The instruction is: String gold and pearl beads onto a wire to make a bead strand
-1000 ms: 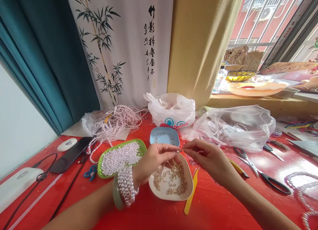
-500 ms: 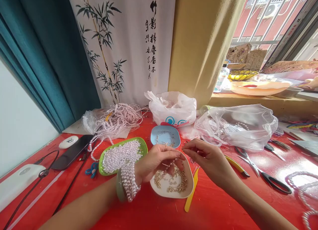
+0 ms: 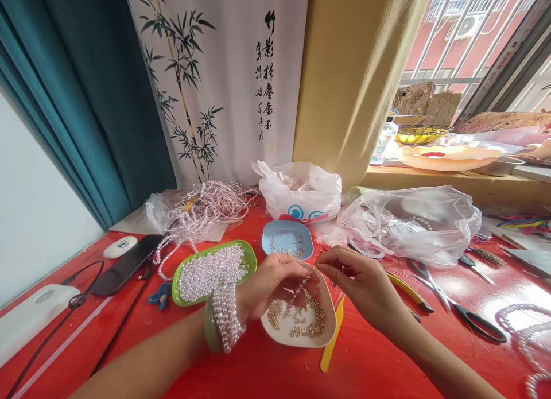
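1. Fingers, head view: the left hand's [image 3: 267, 283] pinch one end of a beaded strand [image 3: 298, 291]; the right hand's [image 3: 359, 274] thumb and forefinger press together, contents too small to tell.
2. Strand hangs below the left fingertips, over the cream bowl [image 3: 279, 337].
3. Counted: one strand, one bowl, one blue dish [image 3: 301, 227], one green tray [image 3: 250, 252].

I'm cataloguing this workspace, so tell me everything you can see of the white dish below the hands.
The white dish is shallow with rounded corners and a smooth raised rim, plastic by its look. It sits upright on the red tabletop, nearer the person than the blue tray. Gold beads lie in it, mostly clustered at left and right. The left hand covers part of its far side; whether they touch, I cannot tell.
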`<state>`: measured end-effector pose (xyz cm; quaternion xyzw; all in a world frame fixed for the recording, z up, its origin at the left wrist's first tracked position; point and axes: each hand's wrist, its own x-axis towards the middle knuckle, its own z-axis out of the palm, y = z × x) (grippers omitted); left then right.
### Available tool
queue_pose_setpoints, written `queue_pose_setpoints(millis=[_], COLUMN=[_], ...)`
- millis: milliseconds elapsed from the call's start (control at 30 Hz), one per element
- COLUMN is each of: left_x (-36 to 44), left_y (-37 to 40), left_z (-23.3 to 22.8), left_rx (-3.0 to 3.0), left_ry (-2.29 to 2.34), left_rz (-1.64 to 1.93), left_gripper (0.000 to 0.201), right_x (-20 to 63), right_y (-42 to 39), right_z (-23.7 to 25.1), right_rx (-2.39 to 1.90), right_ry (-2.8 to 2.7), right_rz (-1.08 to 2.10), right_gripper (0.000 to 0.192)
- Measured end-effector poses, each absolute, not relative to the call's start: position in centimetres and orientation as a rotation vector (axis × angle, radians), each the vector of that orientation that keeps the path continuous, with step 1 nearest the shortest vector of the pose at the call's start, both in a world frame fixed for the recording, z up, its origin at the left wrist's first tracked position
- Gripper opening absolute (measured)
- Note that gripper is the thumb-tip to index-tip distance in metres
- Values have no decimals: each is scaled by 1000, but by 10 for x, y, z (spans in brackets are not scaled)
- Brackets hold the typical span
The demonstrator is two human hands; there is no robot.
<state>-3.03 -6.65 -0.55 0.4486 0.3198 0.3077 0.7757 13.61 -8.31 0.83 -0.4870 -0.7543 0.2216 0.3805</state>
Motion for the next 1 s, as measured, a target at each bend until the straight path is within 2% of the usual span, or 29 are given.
queue_pose_setpoints(millis=[700, 1000], left_x=[-29, -29], left_y=[-66, -65], left_z=[-9, -13], left_rx=[926, 964], left_ry=[748, 722], left_rz=[724, 727], left_gripper=[11, 21], right_x=[134, 136], right_y=[-84, -82], right_z=[2, 2], right_rx=[-1240, -1237], right_ry=[-1934, -1908], right_rz=[534, 523], right_gripper=[14, 15])
